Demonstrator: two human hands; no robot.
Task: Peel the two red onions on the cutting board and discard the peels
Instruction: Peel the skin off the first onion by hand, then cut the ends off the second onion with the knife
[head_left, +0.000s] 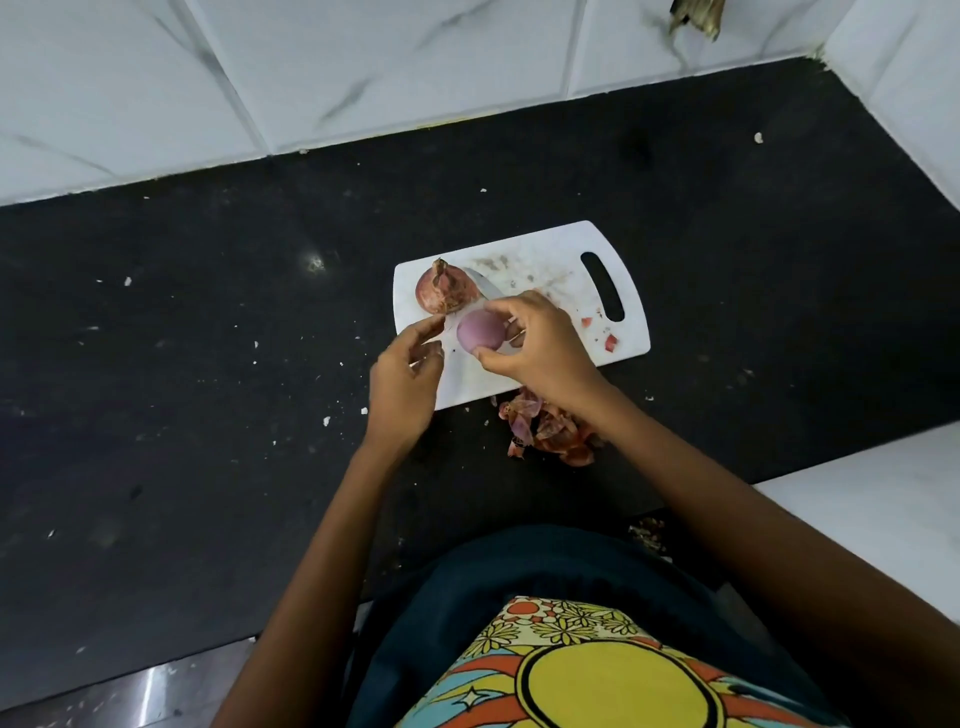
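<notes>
A white cutting board lies on the black counter. My right hand grips a peeled, pale purple onion just above the board. My left hand is to the left of it, its fingertips pinching a thin, translucent strip of skin that still runs to the onion. A second onion, with its dry reddish skin on, sits at the board's far left corner. A knife blade shows between the unpeeled onion and my right hand.
A pile of reddish onion peels lies on the counter at the board's near edge, partly under my right forearm. Small red scraps dot the board near its handle slot. White tiled walls rise behind and to the right.
</notes>
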